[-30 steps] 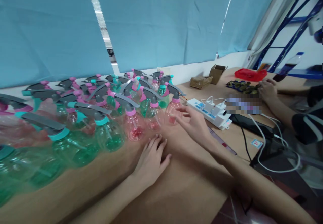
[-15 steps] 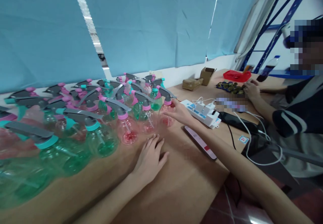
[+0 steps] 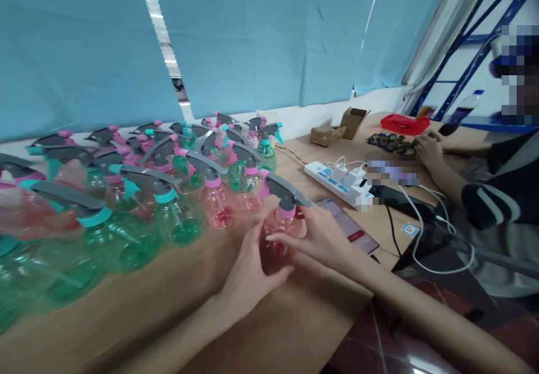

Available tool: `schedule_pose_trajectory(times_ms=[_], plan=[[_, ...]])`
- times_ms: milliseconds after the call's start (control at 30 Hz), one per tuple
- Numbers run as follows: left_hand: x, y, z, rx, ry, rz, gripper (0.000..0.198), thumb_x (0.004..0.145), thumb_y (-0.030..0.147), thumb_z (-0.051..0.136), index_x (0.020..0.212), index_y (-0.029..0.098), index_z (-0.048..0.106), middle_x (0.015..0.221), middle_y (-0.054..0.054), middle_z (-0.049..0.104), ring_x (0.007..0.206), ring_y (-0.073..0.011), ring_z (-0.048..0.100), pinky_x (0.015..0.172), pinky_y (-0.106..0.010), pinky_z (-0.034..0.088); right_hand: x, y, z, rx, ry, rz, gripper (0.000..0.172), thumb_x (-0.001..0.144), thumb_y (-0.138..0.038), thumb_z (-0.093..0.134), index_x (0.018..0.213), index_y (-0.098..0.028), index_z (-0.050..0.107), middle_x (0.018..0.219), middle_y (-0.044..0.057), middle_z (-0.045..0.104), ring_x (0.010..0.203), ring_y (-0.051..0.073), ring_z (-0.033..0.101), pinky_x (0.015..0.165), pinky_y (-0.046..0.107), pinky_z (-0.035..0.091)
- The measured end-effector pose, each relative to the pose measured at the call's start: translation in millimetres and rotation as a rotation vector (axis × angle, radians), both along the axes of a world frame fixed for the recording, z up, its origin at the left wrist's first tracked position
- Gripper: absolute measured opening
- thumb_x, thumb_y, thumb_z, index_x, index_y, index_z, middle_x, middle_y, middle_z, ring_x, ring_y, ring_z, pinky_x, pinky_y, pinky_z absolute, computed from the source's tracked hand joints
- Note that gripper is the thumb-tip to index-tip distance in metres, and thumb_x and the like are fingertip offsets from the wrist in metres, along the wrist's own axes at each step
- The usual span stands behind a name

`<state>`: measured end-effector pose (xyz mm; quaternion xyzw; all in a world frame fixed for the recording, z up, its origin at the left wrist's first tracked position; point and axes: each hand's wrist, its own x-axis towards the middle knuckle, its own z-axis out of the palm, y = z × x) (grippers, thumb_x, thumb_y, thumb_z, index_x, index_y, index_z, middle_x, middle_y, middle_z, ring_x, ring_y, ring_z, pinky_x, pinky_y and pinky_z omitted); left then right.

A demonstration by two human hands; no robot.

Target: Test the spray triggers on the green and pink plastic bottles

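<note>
A clear pink spray bottle [image 3: 281, 229] with a pink collar and grey trigger head stands upright between my hands near the table's front. My right hand [image 3: 324, 236] grips its right side, fingers across the front of the body. Against its left side, my left hand [image 3: 248, 264] curves round it with the thumb reaching across the front, low down. To the left stand several more spray bottles: a pink one [image 3: 219, 208], a green one with a teal collar [image 3: 179, 222] and a larger green one [image 3: 122, 245] nearest me. Some hold short tubes inside.
A phone [image 3: 349, 225] lies right of my right hand, beside a white power strip [image 3: 337, 180] with plugs and cables. Cardboard boxes [image 3: 326, 135] and a red tray [image 3: 404, 123] stand farther back. At right, another person's hand [image 3: 429, 148] is over small dark items [image 3: 391, 142].
My right hand has brought the pink spray bottle from the row's right end towards me. My left hand has risen from the tabletop to its left side. The view has shifted slightly.
</note>
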<state>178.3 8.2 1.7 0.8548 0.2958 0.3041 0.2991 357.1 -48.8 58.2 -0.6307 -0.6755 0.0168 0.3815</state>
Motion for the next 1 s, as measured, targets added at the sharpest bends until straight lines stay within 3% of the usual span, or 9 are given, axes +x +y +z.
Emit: schedule_pose_trajectory(times_ms=[233, 400, 600, 767, 867, 1000], plan=[[-45, -8, 3.7, -0.090, -0.131, 0.043, 0.082, 0.072, 0.030, 0.069, 0.141, 0.021, 0.025, 0.139, -0.015, 0.046, 0.126, -0.0323, 0.048, 0.100, -0.054, 0.043, -51, -3, 18.0, -0.116, 0.050, 0.268, 0.059, 0.071, -0.058, 0.070, 0.114, -0.019, 0.057, 0.106, 0.010, 0.067, 0.097, 0.029, 0.062, 0.081, 0.043, 0.050], [-87, -16, 13.9, -0.118, -0.086, 0.082, 0.081, 0.071, 0.029, 0.070, 0.139, 0.024, 0.027, 0.129, -0.013, 0.055, 0.115, -0.0318, 0.057, 0.094, -0.055, 0.047, -83, 15, 25.8, -0.180, 0.299, 0.489, 0.049, 0.067, -0.047, 0.078, 0.103, -0.021, 0.056, 0.101, 0.004, 0.066, 0.089, 0.021, 0.063, 0.079, 0.035, 0.051], [-131, -23, 18.3, -0.078, 0.008, 0.096, 0.079, 0.072, 0.030, 0.071, 0.139, 0.023, 0.030, 0.131, -0.013, 0.053, 0.119, -0.0354, 0.052, 0.093, -0.056, 0.046, -135, 33, 36.8, -0.145, 0.517, 0.701, 0.054, 0.071, -0.040, 0.075, 0.117, -0.023, 0.051, 0.104, 0.002, 0.064, 0.089, 0.018, 0.063, 0.074, 0.031, 0.051], [-155, -26, 21.0, -0.079, 0.006, 0.070, 0.075, 0.074, 0.041, 0.073, 0.136, 0.023, 0.035, 0.127, -0.012, 0.055, 0.118, -0.0386, 0.052, 0.093, -0.058, 0.046, -172, 34, 38.5, -0.070, 0.571, 0.730, 0.031, 0.078, -0.044, 0.068, 0.102, -0.025, 0.063, 0.092, 0.001, 0.067, 0.082, 0.017, 0.064, 0.071, 0.031, 0.051], [-167, -28, 23.6, -0.074, 0.027, 0.092, 0.074, 0.074, 0.045, 0.074, 0.133, 0.022, 0.037, 0.129, -0.013, 0.054, 0.121, -0.0384, 0.050, 0.095, -0.057, 0.044, -185, 36, 33.4, -0.097, 0.606, 0.728, 0.028, 0.081, -0.043, 0.066, 0.100, -0.023, 0.065, 0.092, 0.002, 0.067, 0.079, 0.016, 0.063, 0.070, 0.031, 0.051], [-186, -29, 20.0, -0.024, 0.109, 0.141, 0.086, 0.075, 0.048, 0.073, 0.142, 0.022, 0.025, 0.138, -0.016, 0.047, 0.124, -0.0353, 0.047, 0.099, -0.055, 0.042, -195, 43, 26.8, -0.082, 0.605, 0.735, 0.027, 0.083, -0.041, 0.065, 0.102, -0.022, 0.064, 0.089, 0.001, 0.064, 0.073, 0.014, 0.059, 0.071, 0.031, 0.049]])
